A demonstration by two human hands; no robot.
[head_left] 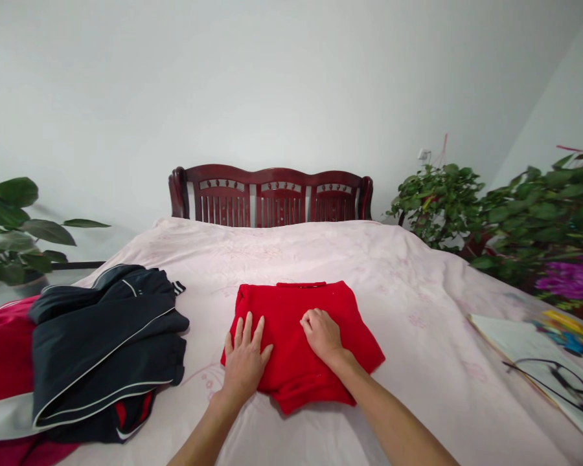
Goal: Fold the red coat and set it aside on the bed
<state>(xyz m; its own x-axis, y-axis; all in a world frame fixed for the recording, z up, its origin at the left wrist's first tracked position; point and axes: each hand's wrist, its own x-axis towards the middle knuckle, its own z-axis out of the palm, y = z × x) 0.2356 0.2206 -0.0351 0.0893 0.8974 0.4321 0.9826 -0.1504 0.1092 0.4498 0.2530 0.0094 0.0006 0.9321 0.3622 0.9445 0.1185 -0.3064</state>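
A plain bright-red garment of soft, matte cloth lies folded into a broad, flattish bundle on the bed with a pale pink, faintly flowered sheet, squarely in front of the dark reddish-brown, slatted wooden headboard. Its edge toward the headboard runs fairly straight, with a narrow strip of the same red poking out at the middle; the edge away from the headboard is uneven, sagging into a rounded point. A few tiny pale specks show on the red.

From where I stand I can't make out what kind of garment it is, since the folds tuck its shape away and both hands cover part of it. Left of the headboard, the pile of navy sportswear with white piping overlaps a crimson-and-white cloth, which the view cuts off. Right of the headboard, the black-framed glasses lie on a pale, flat book or pad, beside small coloured things too blurred to name.

Both forearms reach toward the headboard. The left hand rests palm down on the garment's left part, its fingers spread and released. The right hand sits on the garment right of its middle, fingers curled inward; whether they pinch any cloth, I can't tell.
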